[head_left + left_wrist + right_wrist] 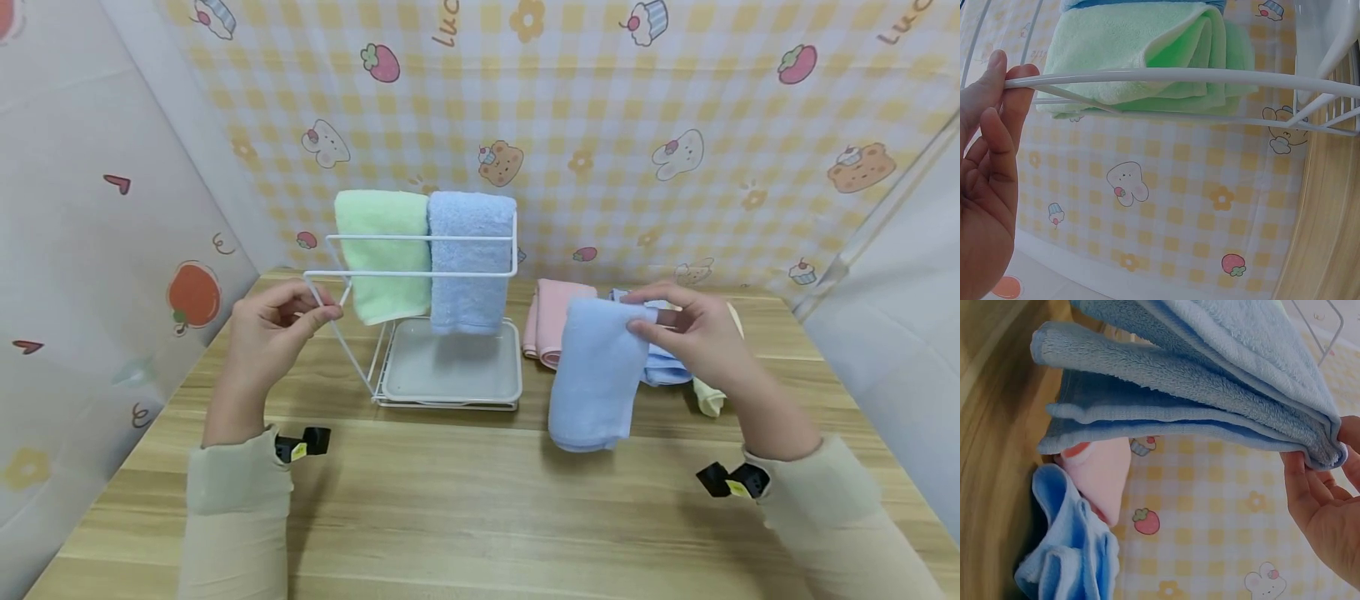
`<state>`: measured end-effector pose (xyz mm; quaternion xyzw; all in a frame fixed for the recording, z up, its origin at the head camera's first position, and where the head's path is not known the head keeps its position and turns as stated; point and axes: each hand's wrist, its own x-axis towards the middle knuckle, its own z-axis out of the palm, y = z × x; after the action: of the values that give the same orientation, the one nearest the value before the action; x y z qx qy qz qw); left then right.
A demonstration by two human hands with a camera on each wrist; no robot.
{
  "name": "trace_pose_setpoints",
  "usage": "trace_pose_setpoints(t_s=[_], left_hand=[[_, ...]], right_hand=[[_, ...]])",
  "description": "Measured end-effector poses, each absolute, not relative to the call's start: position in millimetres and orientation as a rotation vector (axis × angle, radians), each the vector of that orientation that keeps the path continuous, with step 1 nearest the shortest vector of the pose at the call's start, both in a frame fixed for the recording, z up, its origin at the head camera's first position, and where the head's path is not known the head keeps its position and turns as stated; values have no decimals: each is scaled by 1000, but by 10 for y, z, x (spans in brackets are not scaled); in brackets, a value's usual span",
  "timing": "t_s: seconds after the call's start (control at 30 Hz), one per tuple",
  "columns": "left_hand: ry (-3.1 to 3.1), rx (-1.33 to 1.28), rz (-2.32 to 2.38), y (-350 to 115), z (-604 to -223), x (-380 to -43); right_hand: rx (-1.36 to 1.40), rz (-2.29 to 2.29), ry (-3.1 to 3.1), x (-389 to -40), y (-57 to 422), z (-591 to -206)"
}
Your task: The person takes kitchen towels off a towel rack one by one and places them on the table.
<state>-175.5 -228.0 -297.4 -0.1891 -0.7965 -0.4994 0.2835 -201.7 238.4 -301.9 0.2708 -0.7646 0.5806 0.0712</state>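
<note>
My left hand (281, 325) pinches the slanted side wire of a white wire rack (420, 273) between thumb and fingers. Over the rack's upper bars hang a folded green towel (386, 250) and, to its right, a folded blue towel (471, 258). To the right of the rack, my right hand (693, 329) pinches the top corner of a light blue towel (600, 375), which hangs folded over the table. In the right wrist view its layers fan out from the pinched end, with the thumb on one side and the fingers on the other.
A pale grey tray (453, 367) sits in the rack's base under the towels. Behind the held towel lie a pink towel (558, 312), a crumpled blue towel (663, 367) and a pale yellow cloth (708, 398). A patterned curtain (585, 125) stands behind the wooden table (450, 500).
</note>
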Motion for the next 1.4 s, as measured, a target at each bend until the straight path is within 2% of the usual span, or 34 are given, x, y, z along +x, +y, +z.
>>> trace_pose_setpoints(t_s=[0.2,0.6,1.0,1.4], left_hand=[[-2142,-501,-1322,-2290,-2987,-1746],[-2130,-468,-1340,-2279,-2958,-1748],[-2137,-484,-1327,-2281,-2979,-1757],[-2149,-487,-1310,-2292,-2996,-1756]], right_hand=[[919,1822,-2265,-1953,2350,-3046],[886,1817,-2494,-1898,2285,-3086],[613,1783,-2728,-2218,2286,-3362],[588,1877,-2843,-2469,2224,-3603]])
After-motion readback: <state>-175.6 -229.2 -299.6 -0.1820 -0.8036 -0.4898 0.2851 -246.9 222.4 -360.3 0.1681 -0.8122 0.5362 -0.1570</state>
